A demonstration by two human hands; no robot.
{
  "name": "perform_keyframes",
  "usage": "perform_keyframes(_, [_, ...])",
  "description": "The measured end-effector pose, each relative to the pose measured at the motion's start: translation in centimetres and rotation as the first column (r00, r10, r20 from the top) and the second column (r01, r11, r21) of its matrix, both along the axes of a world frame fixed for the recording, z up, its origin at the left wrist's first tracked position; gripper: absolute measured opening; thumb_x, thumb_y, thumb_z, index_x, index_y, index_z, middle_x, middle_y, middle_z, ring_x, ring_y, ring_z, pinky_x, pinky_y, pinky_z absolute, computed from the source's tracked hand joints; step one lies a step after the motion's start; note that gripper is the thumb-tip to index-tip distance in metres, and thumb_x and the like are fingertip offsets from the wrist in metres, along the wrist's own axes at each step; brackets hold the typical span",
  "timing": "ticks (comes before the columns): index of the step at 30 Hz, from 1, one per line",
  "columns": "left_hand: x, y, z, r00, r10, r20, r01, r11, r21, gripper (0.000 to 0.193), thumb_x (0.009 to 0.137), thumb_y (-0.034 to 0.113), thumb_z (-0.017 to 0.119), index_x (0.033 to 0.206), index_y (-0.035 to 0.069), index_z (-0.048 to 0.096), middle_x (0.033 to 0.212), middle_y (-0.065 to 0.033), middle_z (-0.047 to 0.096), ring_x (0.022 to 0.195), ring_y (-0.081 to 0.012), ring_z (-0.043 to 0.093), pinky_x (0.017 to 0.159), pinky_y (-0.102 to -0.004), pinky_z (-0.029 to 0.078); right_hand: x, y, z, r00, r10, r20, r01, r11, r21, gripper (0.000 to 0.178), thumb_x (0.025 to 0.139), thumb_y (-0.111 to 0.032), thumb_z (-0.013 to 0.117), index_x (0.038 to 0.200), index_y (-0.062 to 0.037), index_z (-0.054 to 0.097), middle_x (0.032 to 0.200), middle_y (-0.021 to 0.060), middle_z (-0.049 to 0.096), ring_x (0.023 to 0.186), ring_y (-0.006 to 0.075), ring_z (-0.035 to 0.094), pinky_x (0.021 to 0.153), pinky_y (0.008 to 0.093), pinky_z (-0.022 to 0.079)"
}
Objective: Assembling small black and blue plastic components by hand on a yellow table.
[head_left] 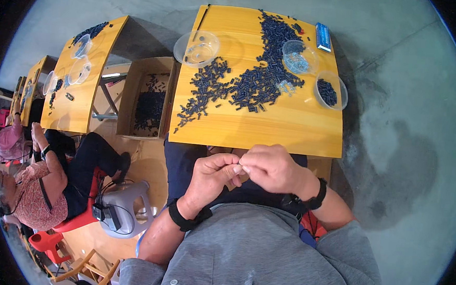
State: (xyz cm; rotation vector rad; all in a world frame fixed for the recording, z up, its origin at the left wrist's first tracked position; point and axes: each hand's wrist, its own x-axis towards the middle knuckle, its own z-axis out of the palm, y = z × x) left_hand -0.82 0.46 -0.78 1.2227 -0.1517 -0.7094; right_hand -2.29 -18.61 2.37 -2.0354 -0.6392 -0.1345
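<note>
My left hand (212, 179) and my right hand (272, 168) meet over my lap, just off the table's near edge. Fingertips of both are pinched together at one spot. Whatever is between them is too small and too covered to name. On the yellow wooden table (291, 130) beyond them lies a broad spread of small black tube-like pieces (257, 89). A clear bowl (302, 62) with small shiny bits stands among the pieces, and some bits (285, 87) lie spilled beside it.
At the table's right edge, another clear bowl (319, 96) holds black pieces. A wide clear bowl (202, 54) stands far left, a blue box (322, 37) far right. A cardboard box (131, 97) with black pieces sits left of the table. Another person (42, 196) sits at the left.
</note>
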Motion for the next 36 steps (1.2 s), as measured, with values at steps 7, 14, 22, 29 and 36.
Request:
perform_keyframes(7, [0.3,0.3,0.3,0.995,0.069,0.076,-0.068,0.998,-0.015,0.012,0.088,0.002,0.059,0.098,-0.001,0.063,0.085,-0.0092,0.067,0.068,-0.012,0.061,0.063,-0.0253,0.052,7.5,-2.1,-8.3,0.954,-0.272,0.127,0.298,0.907,-0.297,0.01,0.085,-0.009,0.05,0.086,-0.0015,0.056,0.075,0.0195,0.058,0.067,0.0355,0.06,0.057,0.0438,0.046])
perform_keyframes(14, [0.4,1.3,-0.1,0.993,0.112,0.035,-0.109,0.992,-0.07,0.012,0.088,0.004,0.059,0.099,-0.001,0.063,0.088,-0.0105,0.067,0.071,-0.013,0.062,0.064,-0.026,0.052,9.4,-1.2,-11.8,0.943,-0.328,0.051,0.307,0.806,-0.506,0.009,0.085,-0.009,0.051,0.088,-0.0019,0.056,0.077,0.0192,0.058,0.072,0.0394,0.058,0.062,0.0473,0.047])
perform_keyframes(22, [0.7,1.2,-0.4,0.988,0.141,0.059,-0.136,0.988,-0.077,0.012,0.088,0.004,0.059,0.097,-0.002,0.063,0.088,-0.0095,0.067,0.071,-0.0132,0.062,0.064,-0.026,0.051,10.0,-0.8,-13.5,0.941,-0.316,0.124,0.322,0.714,-0.621,0.01,0.083,-0.008,0.05,0.084,0.0003,0.055,0.075,0.0197,0.058,0.07,0.0376,0.061,0.062,0.0459,0.049])
perform_keyframes(29, [1.4,1.3,0.5,0.975,0.18,0.13,-0.17,0.982,-0.085,0.011,0.089,0.003,0.058,0.096,-0.003,0.063,0.088,-0.0089,0.067,0.068,-0.0121,0.06,0.064,-0.0254,0.05,8.4,-0.2,-11.3,0.889,-0.442,-0.116,0.384,0.861,-0.334,0.011,0.086,-0.008,0.049,0.085,0.001,0.057,0.069,0.0152,0.06,0.058,0.0301,0.062,0.056,0.0393,0.051])
perform_keyframes(36, [1.7,0.6,0.9,0.979,0.18,0.091,-0.174,0.982,-0.072,0.011,0.089,0.003,0.057,0.097,-0.003,0.062,0.088,-0.0097,0.067,0.068,-0.0129,0.061,0.064,-0.0255,0.051,5.0,0.2,-5.1,0.644,0.054,-0.763,0.514,0.709,0.483,0.013,0.092,-0.015,0.053,0.087,-0.0025,0.055,0.063,0.001,0.052,0.04,0.0063,0.045,0.036,0.0217,0.04])
